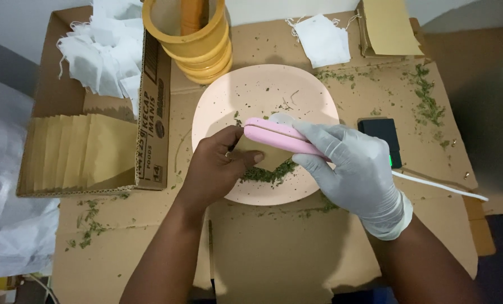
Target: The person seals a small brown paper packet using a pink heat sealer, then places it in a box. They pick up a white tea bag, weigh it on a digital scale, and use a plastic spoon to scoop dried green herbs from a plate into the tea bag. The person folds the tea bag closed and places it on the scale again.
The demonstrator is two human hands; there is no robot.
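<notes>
Brown paper pouch (261, 155), pinched at its left edge between thumb and fingers of the bare left hand (215, 169), held just above the pink plate (229, 101). Clamped along its top edge by the pink sealer (279, 137), squeezed together in the gloved right hand (355, 171), fingers wrapped round the tool's handle end. Probably very light, thin and floppy; likely to crease or tear if pulled hard, and to slip from a loose pinch. Best taken by a flat edge or corner, away from the sealer's clamped strip, possibly hot.

Directly under the grip: a small heap of green dried herb (271, 173) on the plate, crumbs scattered over the cardboard (274, 253) beyond. Just right of the gloved hand, a small black device (382, 135) and a white cord (443, 187) trailing off. Further up from the grip, a yellow cup (198, 42) and a white bag (322, 39). Well to the left, a box (153, 101) with a row of brown pouches (77, 149) and a pile of white bags (102, 48).
</notes>
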